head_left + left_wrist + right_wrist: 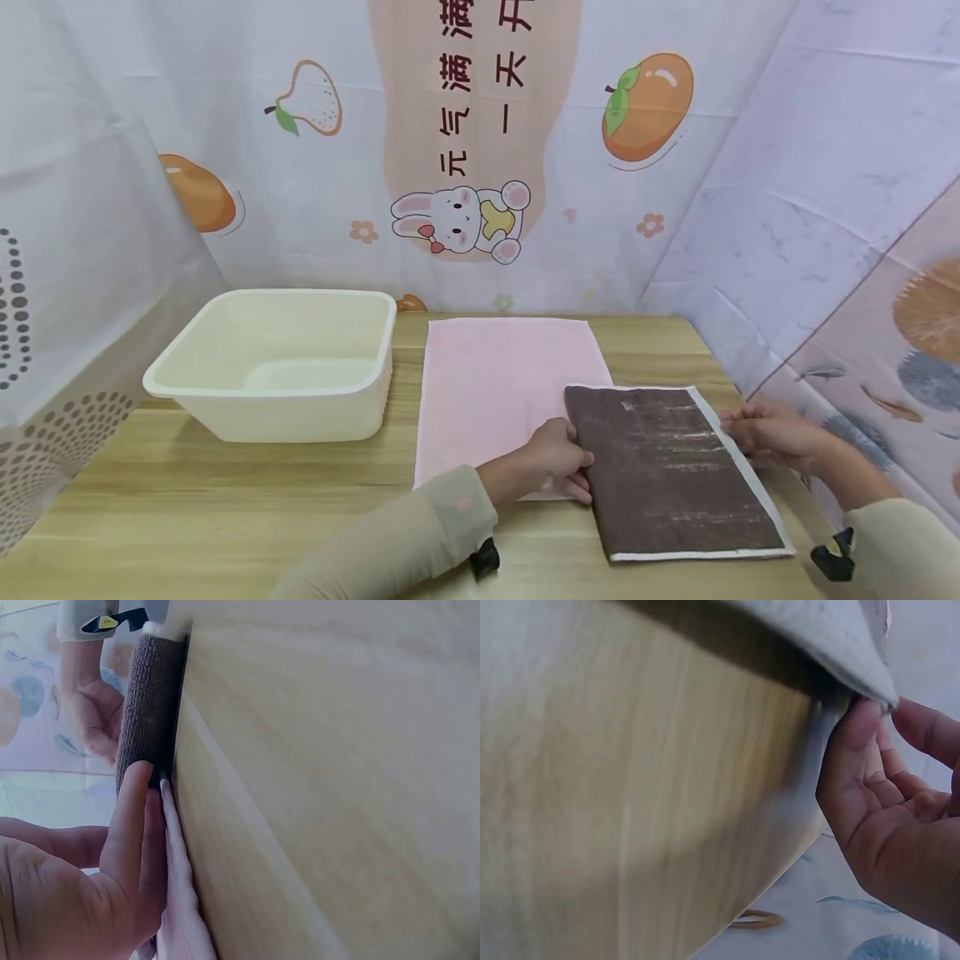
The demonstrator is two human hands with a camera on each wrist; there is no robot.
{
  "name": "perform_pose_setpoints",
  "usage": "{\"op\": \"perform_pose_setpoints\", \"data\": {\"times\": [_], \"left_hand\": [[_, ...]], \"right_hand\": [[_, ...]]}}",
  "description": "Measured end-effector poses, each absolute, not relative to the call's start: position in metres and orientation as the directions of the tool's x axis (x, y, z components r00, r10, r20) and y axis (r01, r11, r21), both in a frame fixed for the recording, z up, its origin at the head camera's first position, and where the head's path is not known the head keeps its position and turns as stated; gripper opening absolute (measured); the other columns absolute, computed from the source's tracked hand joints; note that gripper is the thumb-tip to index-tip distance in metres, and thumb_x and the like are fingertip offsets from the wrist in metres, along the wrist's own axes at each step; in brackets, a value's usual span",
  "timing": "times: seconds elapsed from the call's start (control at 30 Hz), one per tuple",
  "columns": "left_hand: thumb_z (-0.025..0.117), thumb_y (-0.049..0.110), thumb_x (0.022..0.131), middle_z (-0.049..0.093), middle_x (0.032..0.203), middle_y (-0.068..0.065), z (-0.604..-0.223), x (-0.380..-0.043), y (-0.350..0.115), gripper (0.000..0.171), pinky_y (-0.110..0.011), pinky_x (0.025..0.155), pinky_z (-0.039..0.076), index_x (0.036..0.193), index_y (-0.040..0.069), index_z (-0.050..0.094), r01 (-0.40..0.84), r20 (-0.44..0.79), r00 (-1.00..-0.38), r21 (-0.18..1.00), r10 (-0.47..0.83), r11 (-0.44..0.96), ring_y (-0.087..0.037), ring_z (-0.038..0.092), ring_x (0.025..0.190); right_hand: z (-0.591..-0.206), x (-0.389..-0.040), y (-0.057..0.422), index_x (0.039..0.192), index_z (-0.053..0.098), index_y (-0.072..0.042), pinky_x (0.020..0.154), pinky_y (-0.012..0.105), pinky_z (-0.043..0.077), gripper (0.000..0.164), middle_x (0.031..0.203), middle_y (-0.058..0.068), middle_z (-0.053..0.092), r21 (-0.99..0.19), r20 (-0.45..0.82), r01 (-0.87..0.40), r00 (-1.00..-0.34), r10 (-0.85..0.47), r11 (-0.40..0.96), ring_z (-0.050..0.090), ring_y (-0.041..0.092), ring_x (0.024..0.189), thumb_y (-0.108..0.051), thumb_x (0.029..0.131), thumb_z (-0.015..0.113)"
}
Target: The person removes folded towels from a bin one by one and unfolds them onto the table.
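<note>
A folded dark brown towel (675,475) with white edges and pale worn streaks lies at the right of the table. Its upper left part overlaps a flat pink towel (510,383). At the brown towel's left fold, my left hand (555,462) grips the edge; the left wrist view shows fingers (129,817) against the thick rolled side. My right hand (776,437) pinches the white right edge between thumb and fingers. From the right wrist, that edge (832,652) appears raised off the wood, with a shadow under it.
A cream plastic basin (273,412) stands on the left of the wooden table (262,517). Printed curtains (337,208) hang behind and at both sides. The table's right edge runs close beside my right hand.
</note>
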State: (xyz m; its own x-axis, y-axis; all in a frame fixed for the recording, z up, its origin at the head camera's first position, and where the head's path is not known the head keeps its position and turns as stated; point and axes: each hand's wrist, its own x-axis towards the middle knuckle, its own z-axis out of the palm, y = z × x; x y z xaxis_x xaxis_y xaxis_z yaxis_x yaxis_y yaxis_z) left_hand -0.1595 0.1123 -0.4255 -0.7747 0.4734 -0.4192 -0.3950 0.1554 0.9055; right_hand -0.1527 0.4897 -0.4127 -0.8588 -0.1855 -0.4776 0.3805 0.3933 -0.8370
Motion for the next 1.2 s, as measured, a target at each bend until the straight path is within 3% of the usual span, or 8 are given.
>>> {"op": "perform_pose_setpoints", "data": {"times": [0.13, 0.27, 0.37, 0.5, 0.6, 0.73, 0.97, 1.2], "left_hand": [[0.063, -0.008, 0.094, 0.061, 0.076, -0.026, -0.425, -0.161, 0.11, 0.02, -0.04, 0.054, 0.061, 0.111, -0.004, 0.052, -0.379, -0.423, -0.777, 0.905, 0.467, 0.191, -0.024, 0.062, 0.049], [0.064, -0.007, 0.094, 0.06, 0.064, -0.02, -0.421, -0.162, 0.107, 0.025, -0.037, 0.049, 0.059, 0.113, -0.002, 0.049, -0.312, -0.389, -0.805, 0.92, 0.449, 0.237, -0.019, 0.057, 0.042], [0.064, -0.005, 0.094, 0.058, 0.056, -0.016, -0.417, -0.162, 0.107, 0.02, -0.034, 0.045, 0.057, 0.106, 0.003, 0.049, -0.226, -0.338, -0.826, 0.932, 0.452, 0.283, -0.016, 0.054, 0.038], [0.068, 0.001, 0.093, 0.06, 0.068, -0.007, -0.413, -0.163, 0.114, 0.016, -0.031, 0.043, 0.055, 0.097, 0.007, 0.054, -0.052, -0.24, -0.852, 0.923, 0.465, 0.382, -0.017, 0.059, 0.041], [0.073, 0.009, 0.091, 0.059, 0.081, 0.0, -0.411, -0.163, 0.124, 0.016, -0.026, 0.052, 0.053, 0.093, 0.013, 0.057, 0.102, -0.159, -0.877, 0.861, 0.454, 0.498, -0.01, 0.06, 0.058], [0.075, 0.018, 0.091, 0.059, 0.081, 0.009, -0.407, -0.163, 0.141, 0.015, -0.026, 0.058, 0.045, 0.092, 0.021, 0.06, 0.228, -0.101, -0.883, 0.761, 0.458, 0.608, -0.008, 0.054, 0.066], [0.07, 0.021, 0.096, 0.058, 0.082, 0.013, -0.405, -0.167, 0.165, 0.012, -0.019, 0.062, 0.045, 0.106, 0.019, 0.064, 0.437, -0.08, -0.758, 0.674, 0.647, 0.595, -0.002, 0.054, 0.068], [0.068, 0.031, 0.098, 0.063, 0.098, 0.014, -0.413, -0.174, 0.198, 0.024, -0.013, 0.073, 0.045, 0.12, 0.021, 0.066, 0.719, -0.032, -0.584, 0.441, 0.811, 0.536, 0.002, 0.056, 0.085]], "right_hand": [[-0.417, -0.151, 0.497, 0.118, 0.062, -0.001, 0.084, 0.044, 0.059, 0.023, 0.106, 0.004, 0.073, -0.836, -0.502, 0.413, -0.842, -0.201, 0.361, 0.071, 0.02, 0.098, -0.01, 0.109, 0.043], [-0.42, -0.152, 0.499, 0.113, 0.067, -0.004, 0.083, 0.041, 0.059, 0.025, 0.105, 0.004, 0.074, -0.827, -0.522, 0.435, -0.829, -0.199, 0.357, 0.071, 0.02, 0.096, -0.011, 0.109, 0.042], [-0.42, -0.15, 0.5, 0.111, 0.069, -0.007, 0.08, 0.039, 0.06, 0.027, 0.102, 0.003, 0.074, -0.817, -0.537, 0.455, -0.824, -0.18, 0.355, 0.071, 0.019, 0.093, -0.012, 0.109, 0.043], [-0.42, -0.15, 0.502, 0.11, 0.07, -0.009, 0.08, 0.037, 0.06, 0.027, 0.1, 0.002, 0.075, -0.814, -0.548, 0.471, -0.817, -0.181, 0.341, 0.071, 0.017, 0.09, -0.012, 0.109, 0.043], [-0.421, -0.151, 0.503, 0.109, 0.07, -0.011, 0.08, 0.036, 0.06, 0.026, 0.099, 0.001, 0.074, -0.818, -0.549, 0.471, -0.81, -0.204, 0.329, 0.07, 0.016, 0.09, -0.013, 0.109, 0.044], [-0.421, -0.151, 0.502, 0.107, 0.071, -0.014, 0.08, 0.034, 0.059, 0.025, 0.099, -0.001, 0.074, -0.825, -0.546, 0.47, -0.807, -0.226, 0.314, 0.07, 0.014, 0.089, -0.012, 0.108, 0.046], [-0.421, -0.153, 0.497, 0.108, 0.071, -0.011, 0.08, 0.033, 0.059, 0.027, 0.099, -0.002, 0.073, -0.827, -0.532, 0.444, -0.816, -0.226, 0.344, 0.069, 0.013, 0.089, -0.01, 0.109, 0.044], [-0.419, -0.154, 0.494, 0.113, 0.069, -0.004, 0.078, 0.033, 0.059, 0.028, 0.099, 0.0, 0.074, -0.808, -0.543, 0.44, -0.815, -0.203, 0.392, 0.069, 0.013, 0.089, -0.008, 0.109, 0.041]]}}
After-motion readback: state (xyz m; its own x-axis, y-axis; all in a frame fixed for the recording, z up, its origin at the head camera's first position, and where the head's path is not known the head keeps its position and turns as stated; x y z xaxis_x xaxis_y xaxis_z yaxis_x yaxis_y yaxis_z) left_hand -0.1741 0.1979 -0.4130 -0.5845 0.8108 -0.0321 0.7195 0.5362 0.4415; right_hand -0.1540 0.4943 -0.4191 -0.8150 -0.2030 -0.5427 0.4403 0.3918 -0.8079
